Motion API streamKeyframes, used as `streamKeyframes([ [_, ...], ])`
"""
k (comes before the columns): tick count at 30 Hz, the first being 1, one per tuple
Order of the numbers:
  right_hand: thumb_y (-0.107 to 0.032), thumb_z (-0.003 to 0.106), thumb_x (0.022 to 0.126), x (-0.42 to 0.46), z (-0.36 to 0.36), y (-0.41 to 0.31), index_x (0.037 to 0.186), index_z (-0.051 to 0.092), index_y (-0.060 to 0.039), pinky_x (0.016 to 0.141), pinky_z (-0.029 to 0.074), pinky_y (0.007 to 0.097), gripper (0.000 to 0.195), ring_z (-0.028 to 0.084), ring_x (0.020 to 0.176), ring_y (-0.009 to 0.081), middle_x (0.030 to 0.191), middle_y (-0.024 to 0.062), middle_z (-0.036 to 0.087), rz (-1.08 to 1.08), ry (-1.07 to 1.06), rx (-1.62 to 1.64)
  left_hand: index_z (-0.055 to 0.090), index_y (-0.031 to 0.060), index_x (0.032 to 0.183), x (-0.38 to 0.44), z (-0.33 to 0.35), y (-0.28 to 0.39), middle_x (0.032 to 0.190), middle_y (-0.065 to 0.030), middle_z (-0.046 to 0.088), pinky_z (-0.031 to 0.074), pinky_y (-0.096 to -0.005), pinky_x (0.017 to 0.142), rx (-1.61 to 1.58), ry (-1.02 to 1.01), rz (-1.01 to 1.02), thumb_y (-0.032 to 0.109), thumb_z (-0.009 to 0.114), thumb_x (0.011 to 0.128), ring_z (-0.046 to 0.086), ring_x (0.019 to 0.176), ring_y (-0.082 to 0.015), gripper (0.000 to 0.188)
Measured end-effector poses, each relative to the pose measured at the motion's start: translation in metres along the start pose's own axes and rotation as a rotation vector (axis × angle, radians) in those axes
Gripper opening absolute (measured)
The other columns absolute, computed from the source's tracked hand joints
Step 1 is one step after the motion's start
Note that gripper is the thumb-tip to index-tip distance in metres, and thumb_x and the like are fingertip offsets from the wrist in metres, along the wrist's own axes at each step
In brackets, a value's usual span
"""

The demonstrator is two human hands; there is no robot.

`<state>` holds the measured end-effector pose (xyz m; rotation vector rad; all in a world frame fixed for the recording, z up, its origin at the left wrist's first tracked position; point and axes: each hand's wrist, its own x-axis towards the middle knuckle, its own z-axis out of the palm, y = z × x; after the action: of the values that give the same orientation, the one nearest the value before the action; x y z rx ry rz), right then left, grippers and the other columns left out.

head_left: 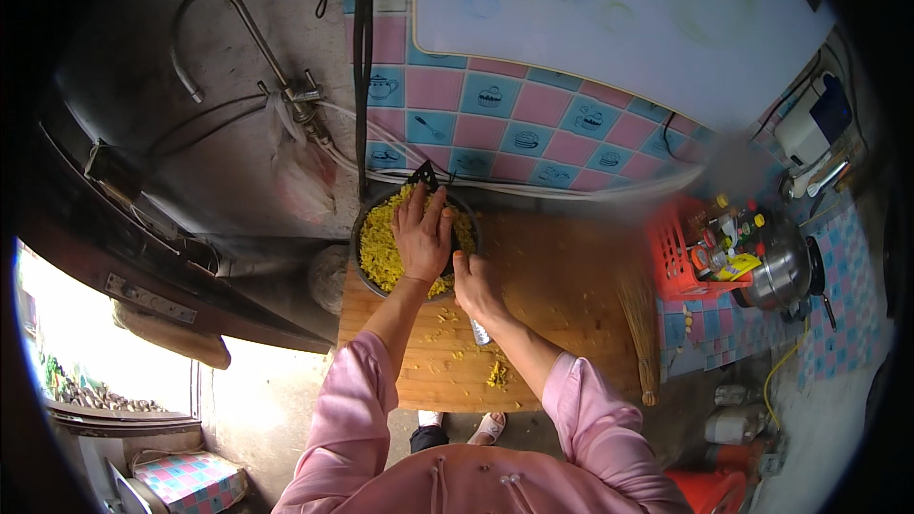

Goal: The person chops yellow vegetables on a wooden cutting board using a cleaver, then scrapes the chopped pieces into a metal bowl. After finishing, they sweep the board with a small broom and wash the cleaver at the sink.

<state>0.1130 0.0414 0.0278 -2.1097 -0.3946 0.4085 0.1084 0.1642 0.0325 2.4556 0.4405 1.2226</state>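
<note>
A round dark-rimmed pan [355,257] full of chopped yellow food [380,257] sits at the left end of a wooden board [557,285]. My left hand [423,235] lies over the pan, palm down with fingers spread, near a black slotted utensil's blade [424,173] at the pan's far side. At the pan's right edge, my right hand [477,287] is closed around a handle, whose pale patterned end [480,333] shows below the fist. How the handle joins the black blade is hidden by my hands. Yellow scraps [498,374] lie scattered on the board.
A straw brush [639,328] lies along the board's right edge. Beyond it stand a red plastic basket [668,257] of bottles and a metal pot [782,264]. A curved metal faucet [235,0] is at the upper left, with a plastic bag [303,178] hanging from it. White hoses [500,189] run behind the pan.
</note>
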Motion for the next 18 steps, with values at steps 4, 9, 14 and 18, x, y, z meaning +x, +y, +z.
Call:
streamKeyframes([
  [4, -0.037, 0.041, 0.099, 0.0, 0.001, -0.011, 0.082, 0.061, 0.0037, 0.062, 0.045, 0.0482, 0.048, 0.062, 0.07, 0.0428, 0.072, 0.0267, 0.061, 0.006, 0.035, -0.106, 0.057, 0.0126, 0.128, -0.007, 0.005, -0.014, 0.131, -0.0174, 0.052, 0.033, -0.048, 0.1, 0.051, 0.016, -0.031, 0.024, 0.052, 0.093, 0.05, 0.116, -0.0351, 0.037],
  [9, -0.037, 0.042, 0.099, 0.013, 0.002, 0.001, 0.082, 0.06, 0.0035, 0.062, 0.045, 0.0482, 0.047, 0.061, 0.071, 0.0427, 0.073, 0.0262, 0.061, 0.031, 0.036, 0.009, 0.058, 0.0129, 0.127, -0.015, 0.014, -0.03, 0.131, -0.0155, 0.053, 0.029, -0.0497, 0.105, 0.146, 0.007, -0.06, 0.024, 0.053, 0.092, 0.049, 0.118, -0.0337, 0.037],
  [14, -0.036, 0.042, 0.098, 0.015, -0.011, 0.007, 0.082, 0.058, 0.0038, 0.061, 0.044, 0.0482, 0.046, 0.06, 0.07, 0.0431, 0.071, 0.0258, 0.06, 0.031, 0.083, 0.03, 0.057, 0.0116, 0.128, -0.014, 0.014, -0.026, 0.132, -0.016, 0.052, 0.026, -0.0507, 0.107, 0.216, -0.082, -0.11, 0.023, 0.054, 0.091, 0.049, 0.12, -0.0338, 0.039],
  [18, -0.036, 0.043, 0.098, 0.006, -0.026, -0.015, 0.08, 0.057, 0.0029, 0.061, 0.044, 0.048, 0.046, 0.06, 0.07, 0.0428, 0.07, 0.0249, 0.059, -0.024, 0.115, -0.12, 0.051, 0.0044, 0.131, -0.004, 0.004, -0.022, 0.135, -0.0179, 0.05, 0.027, -0.0499, 0.108, 0.154, -0.019, -0.023, 0.02, 0.053, 0.091, 0.046, 0.125, -0.035, 0.043],
])
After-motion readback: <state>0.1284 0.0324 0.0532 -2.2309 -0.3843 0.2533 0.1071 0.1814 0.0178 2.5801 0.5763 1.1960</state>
